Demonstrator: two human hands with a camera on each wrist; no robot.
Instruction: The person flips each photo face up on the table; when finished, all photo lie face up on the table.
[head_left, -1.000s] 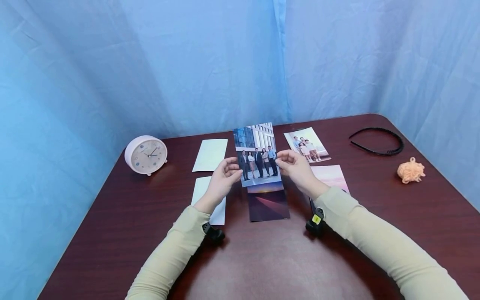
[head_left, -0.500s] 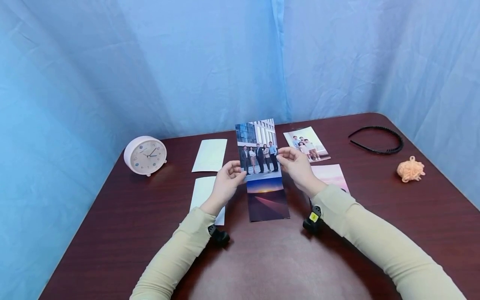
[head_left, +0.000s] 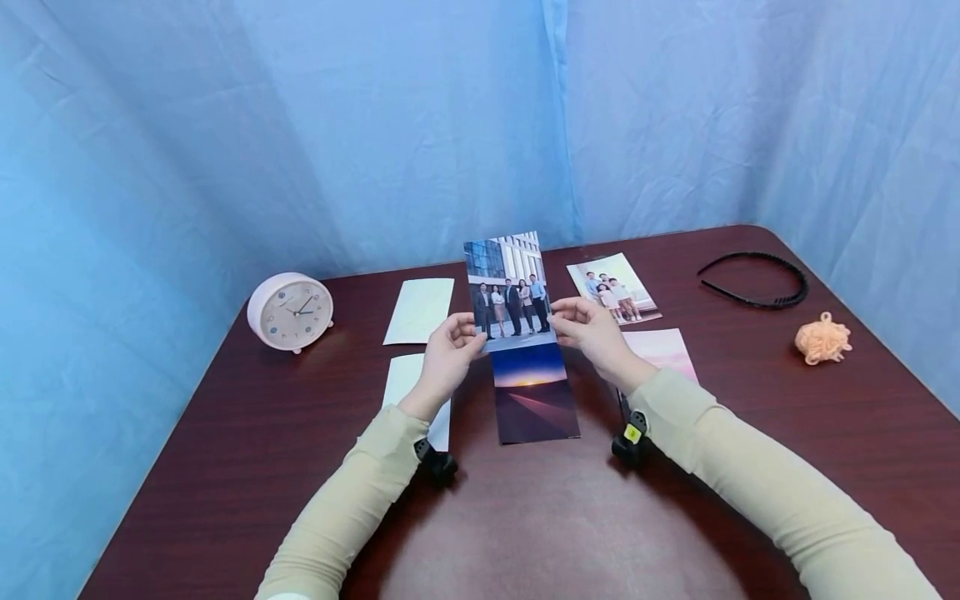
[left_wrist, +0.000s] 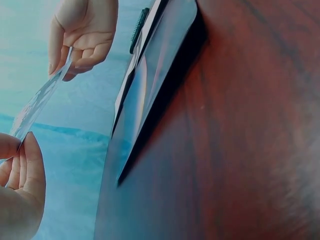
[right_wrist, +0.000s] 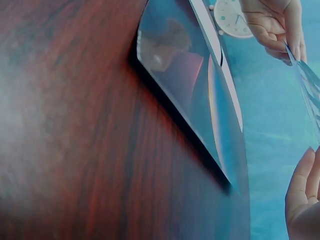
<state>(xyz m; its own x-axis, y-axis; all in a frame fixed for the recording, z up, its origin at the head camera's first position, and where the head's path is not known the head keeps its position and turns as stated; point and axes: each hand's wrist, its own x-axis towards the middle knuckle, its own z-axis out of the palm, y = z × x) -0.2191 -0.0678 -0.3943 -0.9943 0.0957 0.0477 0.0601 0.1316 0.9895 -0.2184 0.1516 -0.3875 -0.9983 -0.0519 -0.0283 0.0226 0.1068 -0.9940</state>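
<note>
My left hand [head_left: 447,354] and right hand [head_left: 596,337] hold a photo print [head_left: 510,287] up by its two side edges, fingertips and thumbs pinching it. It shows a group of people in business clothes before a tall building. Below it in the head view lies a sunset photo [head_left: 534,404], its upper edge overlapped by the held print. From the left wrist, the held print [left_wrist: 42,97] appears nearly edge-on between both hands. The sunset photo [right_wrist: 175,75] lies on the table with its edges curling up in the right wrist view.
Two white sheets [head_left: 420,310] lie left of the hands, the nearer partly behind my left forearm. To the right are a family photo [head_left: 622,287] and a pink-sky photo [head_left: 667,350]. A round clock [head_left: 292,312], a black headband [head_left: 795,301] and a peach yarn-like ball [head_left: 822,340] stand farther out.
The held print has risen a little, first shifting right and then back left, with both hands still on it. More of the sunset photo shows beneath it.
</note>
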